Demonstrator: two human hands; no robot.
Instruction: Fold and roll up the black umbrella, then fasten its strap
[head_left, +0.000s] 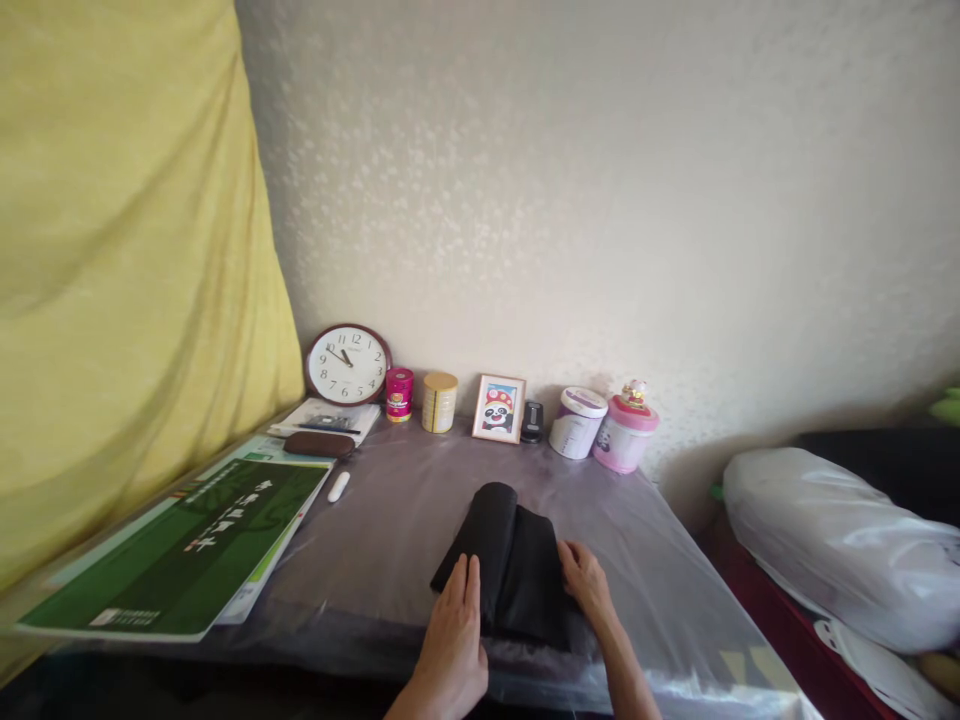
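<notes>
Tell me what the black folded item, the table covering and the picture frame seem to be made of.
Black folded item: probably fabric, matte, with soft, rounded folds.
Table covering: likely plastic sheet, glossy, with streaky reflections near its front edge.
Picture frame: wood or plastic, smooth-looking; its thin brownish border leaves that open.

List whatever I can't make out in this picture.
All in the head view:
- Underside of the black cloth: hidden by its own layers.
- Finger pads of the left hand: hidden behind its fingers.
- Whether the right hand pinches the black cloth: curled fingers hide the contact.
- Papers: mostly covered by the green book.
- White bag: contents blurred by plastic, right side cut off by the picture edge.
</notes>
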